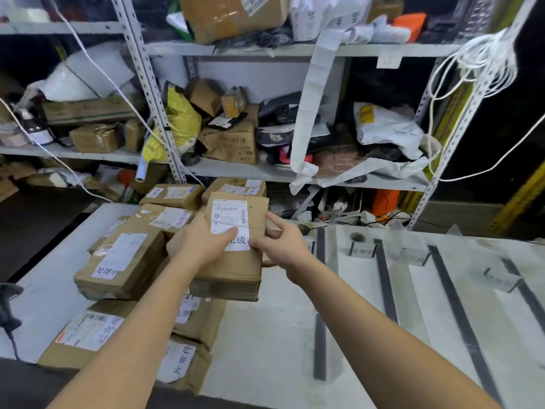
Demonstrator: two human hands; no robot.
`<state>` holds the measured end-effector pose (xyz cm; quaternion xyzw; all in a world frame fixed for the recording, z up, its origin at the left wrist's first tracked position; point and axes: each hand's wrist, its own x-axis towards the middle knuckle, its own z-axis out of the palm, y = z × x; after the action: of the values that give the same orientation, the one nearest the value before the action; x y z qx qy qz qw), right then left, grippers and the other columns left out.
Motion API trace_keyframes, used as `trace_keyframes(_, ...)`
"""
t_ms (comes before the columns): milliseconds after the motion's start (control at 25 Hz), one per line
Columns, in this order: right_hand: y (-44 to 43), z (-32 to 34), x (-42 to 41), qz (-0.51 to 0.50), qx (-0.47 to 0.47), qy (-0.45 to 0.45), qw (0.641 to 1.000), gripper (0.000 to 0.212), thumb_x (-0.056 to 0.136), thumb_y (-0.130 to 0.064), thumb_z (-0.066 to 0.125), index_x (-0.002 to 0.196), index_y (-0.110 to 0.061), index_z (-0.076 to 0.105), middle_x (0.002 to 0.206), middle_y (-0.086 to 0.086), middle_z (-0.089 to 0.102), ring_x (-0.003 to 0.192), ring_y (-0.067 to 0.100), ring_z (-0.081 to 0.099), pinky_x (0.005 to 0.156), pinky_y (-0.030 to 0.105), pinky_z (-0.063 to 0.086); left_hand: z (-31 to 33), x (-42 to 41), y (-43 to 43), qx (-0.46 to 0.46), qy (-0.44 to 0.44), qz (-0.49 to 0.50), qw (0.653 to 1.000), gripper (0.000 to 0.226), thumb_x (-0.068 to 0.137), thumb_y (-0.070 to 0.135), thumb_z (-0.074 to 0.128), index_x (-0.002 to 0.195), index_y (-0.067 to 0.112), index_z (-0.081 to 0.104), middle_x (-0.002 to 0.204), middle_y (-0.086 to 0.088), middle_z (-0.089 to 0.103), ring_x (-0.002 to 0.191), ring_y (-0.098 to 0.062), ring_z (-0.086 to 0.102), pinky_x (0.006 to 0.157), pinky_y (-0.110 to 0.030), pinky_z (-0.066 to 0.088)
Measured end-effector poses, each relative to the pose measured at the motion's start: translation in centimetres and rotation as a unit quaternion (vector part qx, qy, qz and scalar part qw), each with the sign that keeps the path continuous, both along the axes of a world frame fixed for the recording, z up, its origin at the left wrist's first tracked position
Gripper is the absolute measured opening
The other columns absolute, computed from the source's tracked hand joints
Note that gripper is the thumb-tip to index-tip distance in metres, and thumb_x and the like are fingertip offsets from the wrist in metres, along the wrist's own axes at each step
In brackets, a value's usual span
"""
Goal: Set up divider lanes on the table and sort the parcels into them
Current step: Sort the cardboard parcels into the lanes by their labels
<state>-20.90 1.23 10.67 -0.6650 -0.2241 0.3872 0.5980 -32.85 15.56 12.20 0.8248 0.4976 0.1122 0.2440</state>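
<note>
I hold a brown cardboard parcel (236,273) with a white shipping label above the white table (265,335), tilted up toward me. My left hand (200,240) grips its left edge, thumb on the label. My right hand (280,243) pinches its right edge, forefinger stretched along the side. Several more taped parcels lie in a heap on the left of the table (121,258). Dark divider strips (457,308) run across the right half of the table, forming lanes. Small clear label stands (363,249) sit at the lanes' far ends.
Metal shelving (165,113) crammed with boxes, mailer bags and paper stands behind the table. White cords hang at the right (483,63). A black handheld scanner (8,302) lies on the table's left edge.
</note>
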Motion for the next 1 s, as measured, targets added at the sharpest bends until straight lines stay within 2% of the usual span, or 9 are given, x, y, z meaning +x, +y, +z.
trace_keyframes(80, -2.8, 1.0, 1.6, -0.006, 0.02, -0.012, 1.0, 0.074, 0.086, -0.005, 0.073, 0.149, -0.035, 0.048, 0.108, -0.008, 0.079, 0.095, 0.012, 0.076, 0.064, 0.036, 0.064, 1.3, 2.0, -2.4, 0.022, -0.006, -0.015, 1.0, 0.075, 0.072, 0.076, 0.062, 0.127, 0.027, 0.054, 0.125, 0.0, 0.066, 0.113, -0.026, 0.062, 0.083, -0.037, 0.049)
trace_keyframes(240, -9.7, 2.7, 5.6, -0.022, 0.036, -0.041, 0.998, 0.059, 0.085, -0.004, 0.075, 0.124, -0.046, 0.061, 0.105, -0.008, 0.079, 0.093, 0.01, 0.076, 0.066, 0.035, 0.062, 3.6, 6.4, -8.2, 0.008, -0.036, -0.062, 0.997, 0.08, 0.071, 0.072, 0.067, 0.134, 0.025, 0.054, 0.134, -0.002, 0.064, 0.121, -0.029, 0.059, 0.092, -0.039, 0.049)
trace_keyframes(360, -14.9, 3.7, 8.8, -0.067, 0.032, -0.058, 0.996, 0.075, 0.084, -0.004, 0.08, 0.148, -0.031, 0.051, 0.111, -0.003, 0.078, 0.1, 0.014, 0.075, 0.074, 0.039, 0.064, 4.5, 10.0, -12.9, -0.004, -0.05, -0.099, 0.994, 0.076, 0.071, 0.071, 0.068, 0.132, 0.027, 0.055, 0.13, 0.003, 0.066, 0.117, -0.025, 0.061, 0.09, -0.04, 0.051)
trace_keyframes(480, -20.1, 4.4, 11.9, -0.118, 0.021, -0.086, 0.989, 0.079, 0.083, -0.005, 0.081, 0.151, -0.026, 0.048, 0.109, -0.006, 0.079, 0.1, 0.012, 0.075, 0.079, 0.041, 0.064, 5.2, 13.7, -17.6, -0.022, -0.062, -0.147, 0.987, 0.071, 0.073, 0.068, 0.071, 0.131, 0.031, 0.054, 0.129, 0.005, 0.065, 0.113, -0.023, 0.062, 0.083, -0.037, 0.048)
trace_keyframes(640, -26.3, 4.9, 15.8, -0.193, -0.01, -0.093, 0.977, 0.08, 0.082, -0.01, 0.084, 0.151, -0.026, 0.047, 0.108, -0.008, 0.078, 0.096, 0.01, 0.075, 0.071, 0.031, 0.063, 5.7, 19.2, -22.5, -0.087, -0.081, -0.22, 0.968, 0.075, 0.068, 0.062, 0.073, 0.133, 0.031, 0.054, 0.131, 0.007, 0.063, 0.115, -0.023, 0.061, 0.095, -0.042, 0.051)
trace_keyframes(760, -30.1, 4.8, 18.2, -0.221, -0.048, -0.104, 0.969, 0.081, 0.084, -0.013, 0.084, 0.153, -0.025, 0.044, 0.1, -0.014, 0.078, 0.089, 0.006, 0.076, 0.063, 0.027, 0.062, 4.6, 23.0, -25.0, -0.185, -0.11, -0.257, 0.942, 0.079, 0.059, 0.057, 0.077, 0.128, 0.027, 0.056, 0.127, 0.006, 0.064, 0.113, -0.022, 0.062, 0.096, -0.046, 0.054)
trace_keyframes(800, -31.3, 4.8, 19.0, -0.224, -0.067, -0.106, 0.966, 0.082, 0.084, -0.015, 0.084, 0.154, -0.025, 0.042, 0.106, -0.011, 0.078, 0.092, 0.009, 0.076, 0.065, 0.03, 0.063, 4.0, 24.3, -25.8, -0.214, -0.114, -0.265, 0.933, 0.074, 0.059, 0.055, 0.08, 0.123, 0.025, 0.055, 0.123, 0.007, 0.064, 0.111, -0.023, 0.062, 0.094, -0.046, 0.055)
trace_keyframes(880, -33.5, 4.7, 20.5, -0.232, -0.108, -0.107, 0.961, 0.084, 0.084, -0.019, 0.084, 0.155, -0.026, 0.04, 0.122, -0.003, 0.074, 0.105, 0.016, 0.072, 0.078, 0.041, 0.065, 2.4, 26.8, -27.4, -0.268, -0.115, -0.282, 0.914, 0.065, 0.065, 0.045, 0.085, 0.118, 0.023, 0.054, 0.12, 0.007, 0.064, 0.109, -0.022, 0.063, 0.093, -0.046, 0.056)
trace_keyframes(1000, -36.2, 3.2, 22.8, -0.245, -0.15, -0.098, 0.953, 0.083, 0.085, -0.021, 0.083, 0.155, -0.03, 0.039, 0.132, 0.0, 0.069, 0.115, 0.022, 0.067, 0.092, 0.051, 0.06, -0.1, 29.6, -30.0, -0.327, -0.124, -0.298, 0.888, 0.068, 0.07, 0.032, 0.089, 0.13, 0.026, 0.057, 0.123, 0.006, 0.067, 0.109, -0.02, 0.065, 0.093, -0.046, 0.057)
